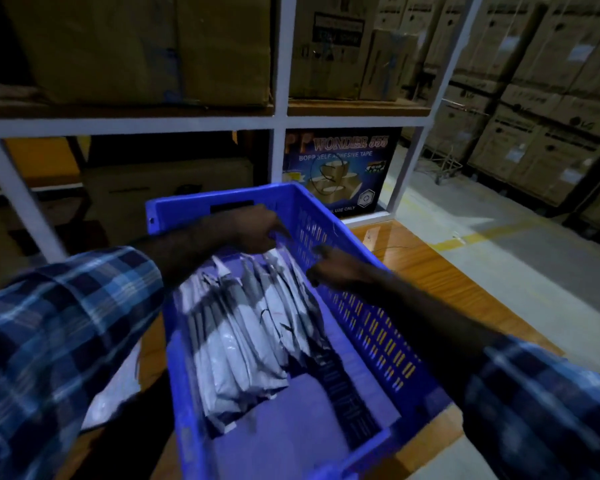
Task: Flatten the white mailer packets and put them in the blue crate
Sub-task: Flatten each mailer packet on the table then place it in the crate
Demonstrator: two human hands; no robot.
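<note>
Packets point(243, 327) lie in crate point(371, 306), seemingly just below both hands' fingers point(281, 233).

The crate point(361, 299) sat on the surface point(437, 271), with the mailer packets point(243, 327) stacked on edge inside it, leaning toward its left wall. The left hand point(257, 230) reached in over the far end of the stack; the right hand point(336, 268) lay at the crate's right wall, perhaps touching it. Behind the crate stood a shelf rack point(280, 116) holding cartons, a tape box point(340, 168) on its lowest level. More cartons point(541, 109) were stacked far right.
</note>
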